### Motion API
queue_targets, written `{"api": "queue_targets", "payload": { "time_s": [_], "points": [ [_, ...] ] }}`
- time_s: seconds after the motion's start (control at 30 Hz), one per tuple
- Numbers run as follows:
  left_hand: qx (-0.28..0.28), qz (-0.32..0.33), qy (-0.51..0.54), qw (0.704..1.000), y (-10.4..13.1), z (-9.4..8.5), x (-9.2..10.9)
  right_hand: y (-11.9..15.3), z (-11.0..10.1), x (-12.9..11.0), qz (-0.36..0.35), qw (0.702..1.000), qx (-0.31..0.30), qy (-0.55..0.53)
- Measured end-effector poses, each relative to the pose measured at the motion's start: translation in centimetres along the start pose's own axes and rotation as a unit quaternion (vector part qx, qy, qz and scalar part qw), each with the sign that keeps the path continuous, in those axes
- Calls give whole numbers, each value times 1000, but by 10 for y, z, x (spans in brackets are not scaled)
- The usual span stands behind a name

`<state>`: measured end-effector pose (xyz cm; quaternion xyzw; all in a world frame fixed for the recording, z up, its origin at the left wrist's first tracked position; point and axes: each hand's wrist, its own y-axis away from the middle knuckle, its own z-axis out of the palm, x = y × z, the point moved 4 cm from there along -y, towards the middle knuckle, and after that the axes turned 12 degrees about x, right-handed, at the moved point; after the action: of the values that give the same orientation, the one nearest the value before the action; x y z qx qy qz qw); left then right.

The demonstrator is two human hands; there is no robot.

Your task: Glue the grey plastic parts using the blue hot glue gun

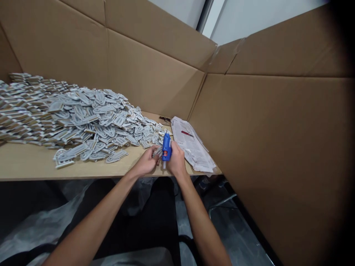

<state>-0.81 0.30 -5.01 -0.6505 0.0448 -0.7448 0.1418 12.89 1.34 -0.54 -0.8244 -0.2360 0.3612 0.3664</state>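
My right hand [177,159] is wrapped around a blue glue gun [166,146], with a pale glue stick [164,165] showing at its rear end. The gun's nozzle points away from me, toward the back of the table. Just left of it, my left hand [148,160] pinches a small grey-white cut-out piece [158,152], partly hidden by the fingers and the gun. Beyond both hands lies a large heap of similar cut-out pieces [102,114], grey-white with tan edges, spreading to the left.
Newspaper sheets [191,151] lie right of my hands, with a red pen-like tool [187,133] on them. Small dark scraps [165,119] sit behind. Tall cardboard walls [155,77] enclose the table [36,162] at the back and right. Its front edge is near my wrists.
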Motion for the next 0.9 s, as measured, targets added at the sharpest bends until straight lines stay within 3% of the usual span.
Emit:
{"api": "queue_targets", "payload": {
  "time_s": [0.1,0.2,0.3,0.4,0.6,0.7,0.9],
  "points": [
    [29,-26,37,999,0,-1,1,-4,-12,8,21,995,75,55],
    [72,-60,79,992,-1,-2,-1,-10,-31,23,51,991,115,39],
    [101,-73,100,987,-2,-4,-2,-17,-51,40,108,981,154,-43],
    [105,-71,97,987,-2,-5,-2,-21,-62,53,206,946,182,-172],
    [96,-71,119,986,-1,-6,-2,-24,-67,39,266,845,112,-450],
    [98,-80,129,984,0,-6,-3,-23,-66,29,285,797,59,-530],
    [22,-99,147,984,6,-1,0,-21,-56,21,292,781,32,-550]
  ]
}}
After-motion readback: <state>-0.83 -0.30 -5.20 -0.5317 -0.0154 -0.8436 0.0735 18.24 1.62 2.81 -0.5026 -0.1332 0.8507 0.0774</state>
